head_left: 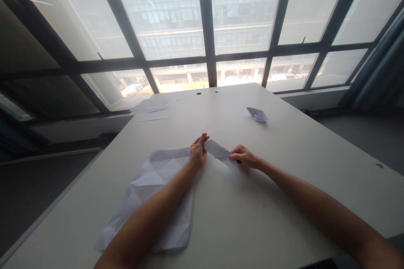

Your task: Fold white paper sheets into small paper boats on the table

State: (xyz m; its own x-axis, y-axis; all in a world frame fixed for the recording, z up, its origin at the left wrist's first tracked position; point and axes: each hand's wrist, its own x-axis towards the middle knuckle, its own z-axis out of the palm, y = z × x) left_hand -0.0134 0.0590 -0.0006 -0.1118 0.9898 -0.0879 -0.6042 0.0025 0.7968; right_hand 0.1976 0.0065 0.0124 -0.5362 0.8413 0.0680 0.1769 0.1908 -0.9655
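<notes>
A folded piece of white paper [219, 151] is held between my two hands, slanting down from left to right above the table. My left hand [198, 151] pinches its upper left end, fingertips pointing up. At the lower right end, my right hand [244, 156] grips the paper between thumb and curled fingers. Beneath my left forearm lies a large creased white sheet [158, 176], partly hidden by that arm. Farther off to the right, a folded paper boat shape [257, 114] rests on the table.
The white table [284, 201] reaches toward a wall of dark-framed windows [206, 21]. Several flat white sheets [154, 107] lie at its far left. Small dark holes [198, 93] mark the far edge. A blue curtain [366, 71] hangs at the right.
</notes>
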